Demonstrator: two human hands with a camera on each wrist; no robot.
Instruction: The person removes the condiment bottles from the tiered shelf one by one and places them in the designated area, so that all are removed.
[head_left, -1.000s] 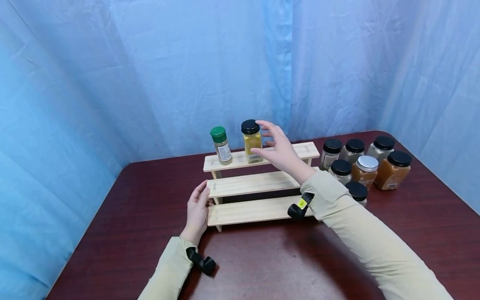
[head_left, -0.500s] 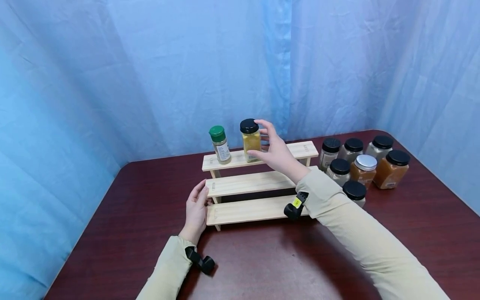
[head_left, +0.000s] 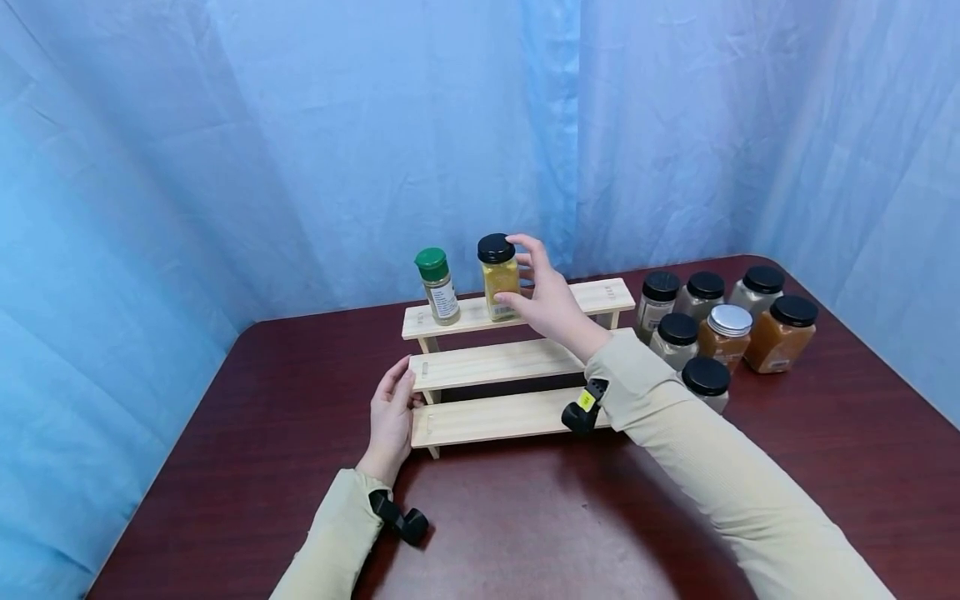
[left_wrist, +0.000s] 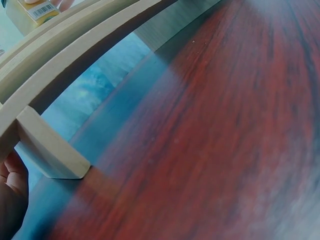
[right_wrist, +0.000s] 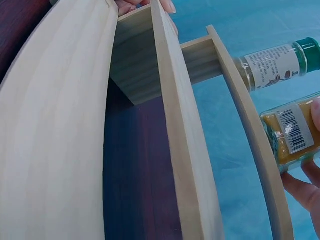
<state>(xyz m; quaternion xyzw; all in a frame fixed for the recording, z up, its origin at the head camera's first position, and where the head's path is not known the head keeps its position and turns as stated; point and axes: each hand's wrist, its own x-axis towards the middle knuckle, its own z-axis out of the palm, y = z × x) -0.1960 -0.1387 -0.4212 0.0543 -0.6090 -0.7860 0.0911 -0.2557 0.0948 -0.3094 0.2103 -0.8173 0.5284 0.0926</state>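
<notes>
A wooden three-tier rack (head_left: 487,417) stands on the table. My left hand (head_left: 390,417) holds its left end at the middle shelf, thumb above; in the left wrist view only part of that hand (left_wrist: 14,195) shows, beside a rack leg. On the top shelf stands a square spice jar (head_left: 500,287) with yellow contents and a black lid. My right hand (head_left: 551,300) grips this jar from the right, thumb on its front and a finger at the lid. In the right wrist view, the jar (right_wrist: 294,127) sits against the top shelf. A green-capped spice bottle (head_left: 442,296) stands to its left.
Several black-lidded jars, among them a large orange-brown jar (head_left: 780,337), stand right of the rack with a silver-lidded jar (head_left: 725,333). Blue curtains (head_left: 375,150) hang behind the dark red table (head_left: 510,525).
My right hand has drawn slightly closer around the yellow spice jar, its fingers and thumb now against it. The left hand stays at the rack's end. The head view has shifted a little.
</notes>
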